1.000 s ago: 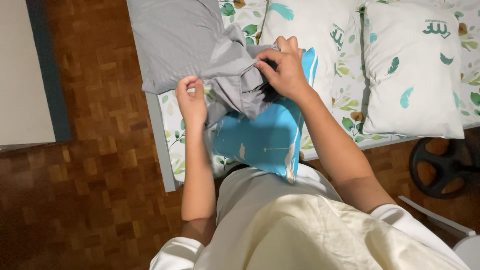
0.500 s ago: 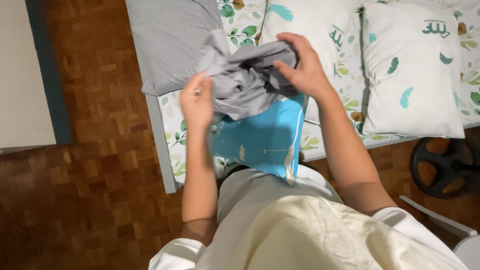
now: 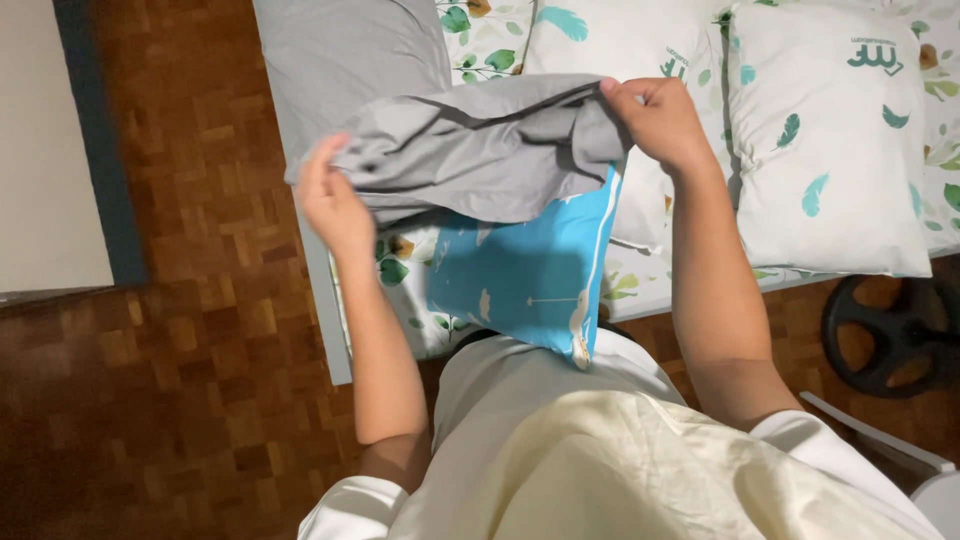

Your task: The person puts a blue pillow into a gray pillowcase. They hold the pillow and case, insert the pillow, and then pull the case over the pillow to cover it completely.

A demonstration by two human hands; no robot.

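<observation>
So the person is standing at the near edge of a bed, holding a crumpled grey fabric pillowcase (image 3: 480, 150) stretched out between both hands. The left hand (image 3: 330, 200) has its fingers closed on the left end of the grey cloth, and the right hand (image 3: 655, 120) is pinched shut on the right end, a bit farther from the person than the left one. The cloth hangs loose in the middle with lots of folds.

Right under the pillowcase there's a bright blue pillow with small white bird prints (image 3: 530, 280), sitting up against the person's waist with its far end tucked under the grey cloth. It rests on the white bedsheet with green leaf print (image 3: 400, 265).

On the far left of the bed lies a flat grey pillow (image 3: 350, 50). To the right are two white pillows with teal feather prints (image 3: 840, 150), side by side.

The floor is dark wood parquet (image 3: 200, 300). On the right, on the floor near the bed, there's a black round weight plate (image 3: 885, 335). The person wears a pale cream top (image 3: 640, 470).
</observation>
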